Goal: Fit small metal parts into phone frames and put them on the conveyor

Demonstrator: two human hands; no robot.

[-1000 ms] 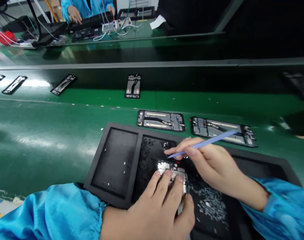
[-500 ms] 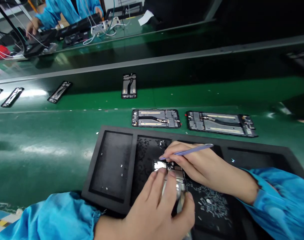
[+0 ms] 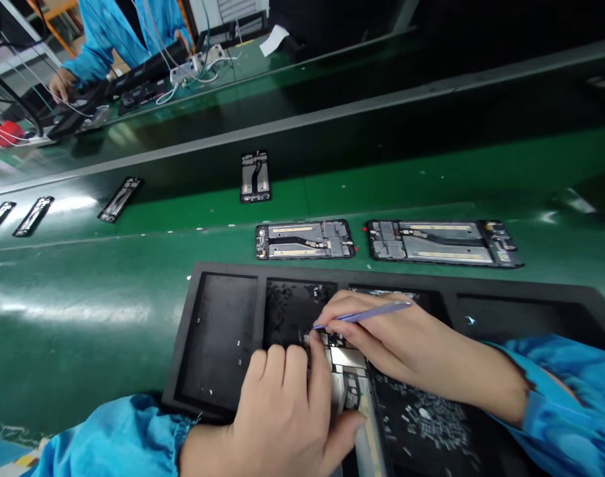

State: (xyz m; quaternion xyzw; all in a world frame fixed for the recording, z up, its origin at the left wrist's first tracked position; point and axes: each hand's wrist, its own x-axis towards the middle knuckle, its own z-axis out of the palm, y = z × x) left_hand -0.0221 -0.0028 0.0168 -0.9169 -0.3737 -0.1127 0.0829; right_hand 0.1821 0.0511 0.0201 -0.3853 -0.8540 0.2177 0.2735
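My left hand is curled around an open phone frame that lies over the black foam tray; the fingers press on its top left corner and the thumb braces its lower side. My right hand pinches a thin purple stylus like a pen. Its tip rests at the top edge of the phone frame, just beyond my left fingertips. Small loose metal parts lie scattered in the tray compartments around the frame.
Two open phone frames lie side by side on the green belt just behind the tray. Several more frames sit farther back and left. A person in a blue coat works at the far bench among cables.
My left fingers have curled back from flat on the frame to its left corner. The stylus tip has dropped a little lower onto the frame's top edge. The view has shifted slightly.
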